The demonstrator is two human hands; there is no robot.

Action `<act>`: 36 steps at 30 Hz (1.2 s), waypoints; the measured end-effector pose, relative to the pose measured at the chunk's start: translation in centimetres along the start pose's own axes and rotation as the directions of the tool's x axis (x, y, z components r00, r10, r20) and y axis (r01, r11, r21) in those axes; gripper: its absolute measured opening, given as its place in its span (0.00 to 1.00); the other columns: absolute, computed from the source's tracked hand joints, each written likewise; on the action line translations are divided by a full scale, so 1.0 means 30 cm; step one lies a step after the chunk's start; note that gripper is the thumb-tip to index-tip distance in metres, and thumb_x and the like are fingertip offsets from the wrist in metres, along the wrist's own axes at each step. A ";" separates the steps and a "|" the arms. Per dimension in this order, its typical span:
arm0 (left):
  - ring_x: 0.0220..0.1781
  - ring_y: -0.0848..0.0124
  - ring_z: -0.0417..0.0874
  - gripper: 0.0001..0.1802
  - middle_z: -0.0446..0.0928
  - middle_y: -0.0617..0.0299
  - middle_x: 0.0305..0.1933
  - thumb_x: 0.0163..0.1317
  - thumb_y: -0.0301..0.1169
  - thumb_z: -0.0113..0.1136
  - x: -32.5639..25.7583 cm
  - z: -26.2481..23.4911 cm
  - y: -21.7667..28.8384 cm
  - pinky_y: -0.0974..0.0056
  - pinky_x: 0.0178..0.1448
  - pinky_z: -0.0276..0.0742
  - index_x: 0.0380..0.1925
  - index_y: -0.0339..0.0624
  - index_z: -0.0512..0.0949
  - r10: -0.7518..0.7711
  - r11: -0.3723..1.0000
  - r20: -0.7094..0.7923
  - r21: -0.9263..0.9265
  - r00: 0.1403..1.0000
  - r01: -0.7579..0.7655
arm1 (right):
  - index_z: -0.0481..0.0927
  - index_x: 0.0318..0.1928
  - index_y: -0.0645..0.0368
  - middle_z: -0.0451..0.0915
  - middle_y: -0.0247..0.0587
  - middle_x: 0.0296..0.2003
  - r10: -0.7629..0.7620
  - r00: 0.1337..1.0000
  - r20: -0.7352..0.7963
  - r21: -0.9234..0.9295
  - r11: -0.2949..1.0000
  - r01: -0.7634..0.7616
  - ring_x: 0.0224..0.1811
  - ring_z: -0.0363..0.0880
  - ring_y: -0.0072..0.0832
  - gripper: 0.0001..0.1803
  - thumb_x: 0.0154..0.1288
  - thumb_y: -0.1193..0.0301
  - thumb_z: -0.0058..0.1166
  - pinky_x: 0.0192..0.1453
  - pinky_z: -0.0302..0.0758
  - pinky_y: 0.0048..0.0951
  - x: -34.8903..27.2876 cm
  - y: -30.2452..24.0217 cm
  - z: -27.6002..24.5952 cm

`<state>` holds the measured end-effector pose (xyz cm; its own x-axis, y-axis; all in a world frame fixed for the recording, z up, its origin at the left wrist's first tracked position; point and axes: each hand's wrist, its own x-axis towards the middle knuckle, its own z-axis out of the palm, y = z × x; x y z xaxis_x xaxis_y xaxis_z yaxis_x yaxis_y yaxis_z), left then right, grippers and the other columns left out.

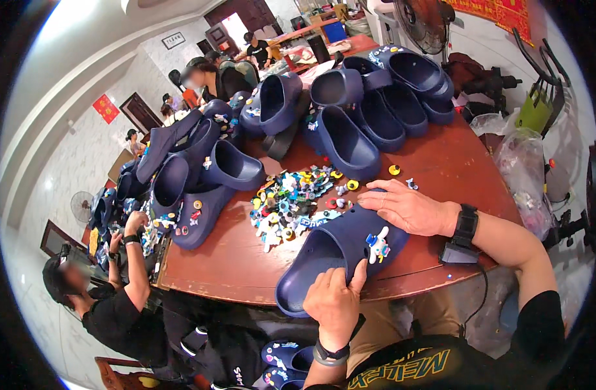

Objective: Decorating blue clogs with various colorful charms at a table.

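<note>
Diagonally, both hands (pixel 331 304) (pixel 413 207) grip a navy clog (pixel 351 239), its toe (pixel 398 242) toward far right.

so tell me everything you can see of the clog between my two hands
The dark blue clog looks moulded from foam or rubber, with a smooth skin, a wide foot opening and small holes in its upper. A white cartoon charm with blue details sits on the upper. It lies slantwise at the red-brown table's near edge, heel toward the lower left. The right hand covers much of the toe; the left hand grips the opening's near side.
</note>
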<state>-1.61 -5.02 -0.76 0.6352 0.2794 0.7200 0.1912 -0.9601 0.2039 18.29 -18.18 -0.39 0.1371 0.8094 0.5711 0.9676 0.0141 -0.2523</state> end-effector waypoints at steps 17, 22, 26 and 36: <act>0.20 0.60 0.72 0.22 0.66 0.60 0.17 0.61 0.38 0.65 -0.016 0.002 -0.004 0.56 0.23 0.64 0.14 0.45 0.67 0.002 1.000 -0.012 -0.022 1.000 -0.002 | 0.77 0.43 0.63 0.75 0.46 0.39 0.194 0.906 -0.375 0.030 0.980 -0.198 0.45 0.73 0.44 0.11 0.72 0.69 0.44 0.52 0.70 0.39 -0.030 0.173 0.030; 0.21 0.58 0.73 0.18 0.69 0.58 0.18 0.66 0.33 0.58 -0.004 0.004 -0.013 0.55 0.24 0.65 0.16 0.43 0.70 -0.020 0.997 0.015 -0.077 1.000 0.021 | 0.77 0.47 0.61 0.76 0.45 0.46 0.005 0.970 -0.244 0.129 0.991 0.027 0.51 0.73 0.44 0.13 0.65 0.68 0.56 0.57 0.70 0.40 0.029 -0.012 -0.019; 0.22 0.59 0.73 0.18 0.69 0.59 0.19 0.65 0.33 0.59 -0.007 -0.002 -0.012 0.56 0.25 0.66 0.17 0.44 0.70 -0.020 0.999 0.030 -0.048 0.999 0.021 | 0.76 0.48 0.59 0.75 0.46 0.46 -0.281 0.954 -0.107 0.202 0.933 0.297 0.49 0.74 0.45 0.23 0.55 0.64 0.67 0.55 0.73 0.42 0.032 -0.121 -0.024; 0.22 0.57 0.74 0.16 0.70 0.56 0.19 0.66 0.30 0.58 -0.024 -0.020 0.001 0.56 0.26 0.66 0.18 0.39 0.71 -0.023 0.990 0.061 -0.134 0.998 0.031 | 0.68 0.34 0.57 0.67 0.44 0.33 -0.219 0.975 -0.042 0.181 0.958 0.223 0.35 0.70 0.43 0.25 0.51 0.56 0.69 0.38 0.71 0.40 0.041 -0.156 0.008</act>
<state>-2.52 -5.26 -0.87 0.6749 0.3015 0.6735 0.1089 -0.9434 0.3133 13.87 -17.11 1.30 -0.0695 0.7611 0.6449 0.9190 0.3003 -0.2554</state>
